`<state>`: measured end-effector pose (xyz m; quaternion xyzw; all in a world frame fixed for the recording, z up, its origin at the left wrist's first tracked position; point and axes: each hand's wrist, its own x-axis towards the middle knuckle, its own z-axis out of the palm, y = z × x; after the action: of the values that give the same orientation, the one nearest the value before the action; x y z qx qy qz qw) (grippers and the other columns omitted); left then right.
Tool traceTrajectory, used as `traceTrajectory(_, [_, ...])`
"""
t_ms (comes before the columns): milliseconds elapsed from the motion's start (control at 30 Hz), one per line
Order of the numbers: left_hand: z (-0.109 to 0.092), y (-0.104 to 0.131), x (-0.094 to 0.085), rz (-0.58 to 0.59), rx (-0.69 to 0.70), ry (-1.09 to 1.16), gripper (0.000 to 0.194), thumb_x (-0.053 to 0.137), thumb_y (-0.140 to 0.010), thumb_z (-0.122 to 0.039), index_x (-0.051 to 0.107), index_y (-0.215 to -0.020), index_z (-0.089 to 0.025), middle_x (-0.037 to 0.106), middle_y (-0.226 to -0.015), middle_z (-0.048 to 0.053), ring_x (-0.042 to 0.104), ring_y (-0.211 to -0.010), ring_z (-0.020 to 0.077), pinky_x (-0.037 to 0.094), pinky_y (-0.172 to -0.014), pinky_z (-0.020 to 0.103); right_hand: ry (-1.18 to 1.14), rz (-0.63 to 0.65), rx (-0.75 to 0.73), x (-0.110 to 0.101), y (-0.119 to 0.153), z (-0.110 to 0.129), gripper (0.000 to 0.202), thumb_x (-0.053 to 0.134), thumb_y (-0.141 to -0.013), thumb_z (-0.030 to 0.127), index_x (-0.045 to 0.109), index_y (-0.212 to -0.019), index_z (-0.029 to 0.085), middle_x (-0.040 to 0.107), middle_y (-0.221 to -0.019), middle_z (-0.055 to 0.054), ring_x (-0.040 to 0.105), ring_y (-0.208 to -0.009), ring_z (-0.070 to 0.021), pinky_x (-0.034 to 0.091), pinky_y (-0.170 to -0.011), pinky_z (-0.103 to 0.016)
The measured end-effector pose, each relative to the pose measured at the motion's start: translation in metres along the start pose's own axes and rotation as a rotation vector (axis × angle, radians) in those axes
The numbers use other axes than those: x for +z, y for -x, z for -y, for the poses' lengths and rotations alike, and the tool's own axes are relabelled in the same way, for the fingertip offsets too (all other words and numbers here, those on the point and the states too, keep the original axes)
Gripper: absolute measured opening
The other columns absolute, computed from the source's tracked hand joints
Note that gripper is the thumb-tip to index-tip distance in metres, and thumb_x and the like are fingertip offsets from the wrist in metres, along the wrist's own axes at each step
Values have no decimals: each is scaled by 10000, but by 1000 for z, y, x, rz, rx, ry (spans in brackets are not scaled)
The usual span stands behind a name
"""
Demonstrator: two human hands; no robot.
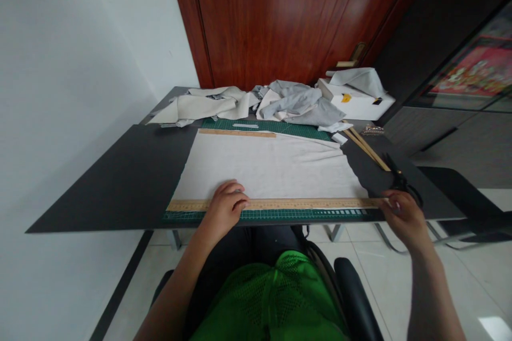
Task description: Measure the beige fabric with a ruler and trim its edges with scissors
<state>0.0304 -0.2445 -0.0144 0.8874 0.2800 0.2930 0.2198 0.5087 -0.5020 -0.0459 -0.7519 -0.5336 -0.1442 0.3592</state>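
Observation:
A sheet of white fabric (pixel 272 165) lies over a green cutting mat (pixel 288 215). Along its near edge runs a long wooden ruler (pixel 304 203). My left hand (pixel 224 206) is on the ruler left of its middle, fingers curled and thumb against it. At the ruler's right end, my right hand (pixel 405 217) pinches the tip between thumb and fingers. Black scissors (pixel 396 170) lie just beyond my right hand, partly hidden by it. A second wooden ruler (pixel 238 132) rests on the fabric's far edge. Some creases show at the fabric's far right.
Crumpled grey and cream cloth (pixel 296 102) is heaped along the back of the dark table (pixel 120 176). A white box (pixel 356 101) stands at the back right, with wooden sticks (pixel 366 146) in front. A black chair (pixel 460 192) is to the right.

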Motion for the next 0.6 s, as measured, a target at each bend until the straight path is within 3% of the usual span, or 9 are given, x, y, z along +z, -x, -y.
traceTrajectory(167, [3,-1,-2,25,-4,0,163,686,-928,-154,817,-930,-251,725,-1116,48,627,-1182,266,493,-1130,513,-26,131,-64,-3,6,14,319,596,-946,392,534,-650,291,784,-849,-82,720,-839,-295,547,-788,-439])
traceTrajectory(267, [5,-1,-1,12,8,0,162,686,-923,-157,815,-916,-255,726,-1103,42,628,-1173,262,502,-1117,498,-2,156,-55,-2,9,17,360,587,-952,394,511,-617,290,804,-875,-90,724,-874,-307,532,-793,-446])
traceTrajectory(467, [5,-3,0,-19,52,1,169,687,-907,-137,811,-902,-252,724,-1046,39,638,-1128,249,525,-1066,446,79,153,-47,-2,13,23,271,522,-981,368,767,-941,258,835,-1056,-118,723,-1008,-339,451,-887,-493])
traceTrajectory(600, [7,-2,1,-28,51,11,166,688,-908,-130,811,-911,-243,721,-1048,43,637,-1126,253,526,-1054,451,111,158,-69,-2,11,29,304,519,-996,341,759,-833,251,843,-1028,-112,721,-989,-327,401,-890,-473])
